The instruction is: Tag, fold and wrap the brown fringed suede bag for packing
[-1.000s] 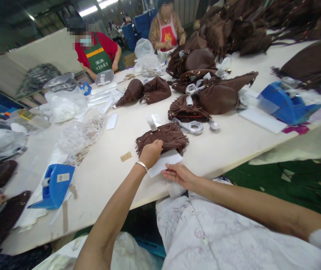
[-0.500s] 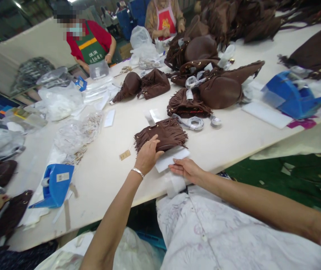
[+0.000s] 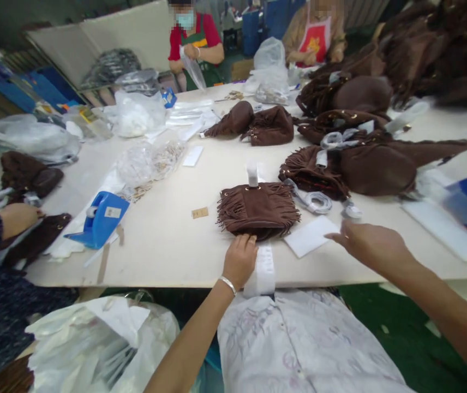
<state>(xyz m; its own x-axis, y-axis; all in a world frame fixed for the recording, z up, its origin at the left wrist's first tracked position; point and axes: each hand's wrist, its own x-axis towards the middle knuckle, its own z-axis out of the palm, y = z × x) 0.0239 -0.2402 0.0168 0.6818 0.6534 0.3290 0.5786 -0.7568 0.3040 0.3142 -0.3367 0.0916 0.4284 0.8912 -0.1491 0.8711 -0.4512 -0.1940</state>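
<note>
A small brown fringed bag [image 3: 258, 208] lies flat on the white table [image 3: 168, 245] in front of me. My left hand [image 3: 239, 260] rests at the bag's near edge, fingers curled against the fringe. My right hand [image 3: 370, 244] hovers over the table to the right, fingers loosely spread, holding nothing. A white sheet [image 3: 311, 236] lies between my right hand and the bag. A white strip [image 3: 264, 268] hangs over the table edge beside my left hand.
A blue tape dispenser [image 3: 98, 218] stands at the left. Several brown bags [image 3: 376, 164] pile up at the right and back. Clear plastic bags [image 3: 143, 161] lie at the back left. Another person's hand [image 3: 16, 217] works at the far left; two people stand across the table.
My right hand let go of the white sheet and moved away to the right. My left hand slid from the top of the bag to its near edge. The view swung left.
</note>
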